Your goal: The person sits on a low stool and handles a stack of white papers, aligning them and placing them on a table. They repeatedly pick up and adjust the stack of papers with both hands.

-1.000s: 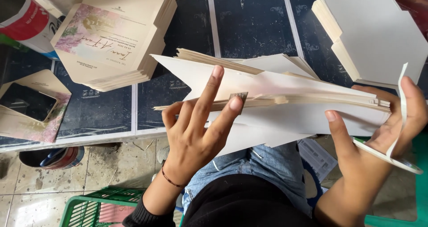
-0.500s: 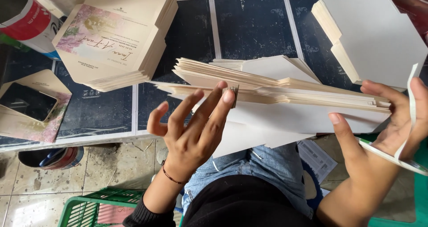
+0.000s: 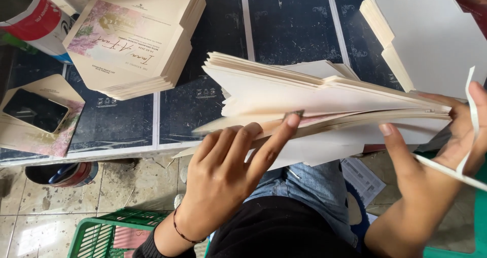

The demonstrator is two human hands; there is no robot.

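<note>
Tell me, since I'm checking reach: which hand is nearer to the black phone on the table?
Left. The left hand is at the card bundle's near edge, right of the phone. The right hand holds the bundle's far end, much farther off.

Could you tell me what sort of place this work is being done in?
Probably a small card or invitation workshop. The hands fan a bundle of cream card sheets, a stack of printed floral cards and a stack of blank cards sit on the dark worktable, above a tiled floor.
</note>
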